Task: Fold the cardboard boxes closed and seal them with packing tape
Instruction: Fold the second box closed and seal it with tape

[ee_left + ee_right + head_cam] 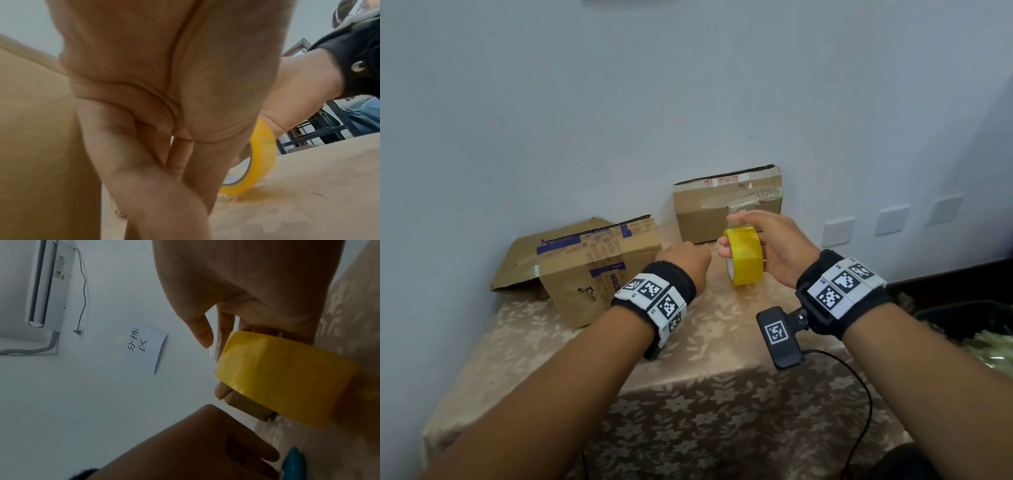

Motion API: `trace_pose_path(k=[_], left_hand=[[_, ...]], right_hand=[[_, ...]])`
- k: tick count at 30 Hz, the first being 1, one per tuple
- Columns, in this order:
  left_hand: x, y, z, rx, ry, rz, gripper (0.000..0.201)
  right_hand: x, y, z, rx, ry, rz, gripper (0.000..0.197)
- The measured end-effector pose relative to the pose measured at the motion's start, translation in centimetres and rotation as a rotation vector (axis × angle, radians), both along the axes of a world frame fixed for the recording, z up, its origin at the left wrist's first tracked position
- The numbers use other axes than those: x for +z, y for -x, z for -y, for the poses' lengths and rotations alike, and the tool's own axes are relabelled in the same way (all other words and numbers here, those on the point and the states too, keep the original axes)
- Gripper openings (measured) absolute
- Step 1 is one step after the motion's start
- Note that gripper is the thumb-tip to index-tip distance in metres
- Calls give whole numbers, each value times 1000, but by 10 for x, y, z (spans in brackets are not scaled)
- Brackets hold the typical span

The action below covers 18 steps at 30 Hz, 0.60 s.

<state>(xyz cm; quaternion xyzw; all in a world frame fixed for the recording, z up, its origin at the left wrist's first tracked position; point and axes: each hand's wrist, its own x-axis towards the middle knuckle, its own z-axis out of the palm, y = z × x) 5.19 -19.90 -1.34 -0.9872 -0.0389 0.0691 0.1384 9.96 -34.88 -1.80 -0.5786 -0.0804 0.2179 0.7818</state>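
My right hand (774,240) grips a yellow roll of packing tape (744,262) just above the table, fingers through its core and thumb on top (277,378). A short clear strip of tape stands up under the thumb. My left hand (683,262) is a curled fist just left of the roll, and I see nothing inside it (174,113). One cardboard box with blue tape (599,274) sits by that fist, a flap hanging open on its left side. A second box (726,209), with old tape across its face, stands against the wall behind the roll.
The table carries a beige floral cloth (722,394). A teal object (294,462) shows beside my left fingers; whether it is held I cannot say. Wall sockets (837,233) and a dark bin (962,318) are at the right. A black cable (859,394) hangs from my right wrist.
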Motion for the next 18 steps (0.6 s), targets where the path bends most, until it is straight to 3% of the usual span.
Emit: trace_pose_path(k=[4,7,12,18], left_hand=[[6,4,2,20,72,-41,23],[8,6,-5,21,165,-37,19],[15,14,-19,117,684,46,17],[26,24,-18,87,947,161,20]], right_hand=[[-1,3,-2,6,-20,4,33],[-2,2,-4,-4,-26,12,32],[-5,1,-7,-22,-65,20,31],[-7,2,-13,-55,-49,55,27]])
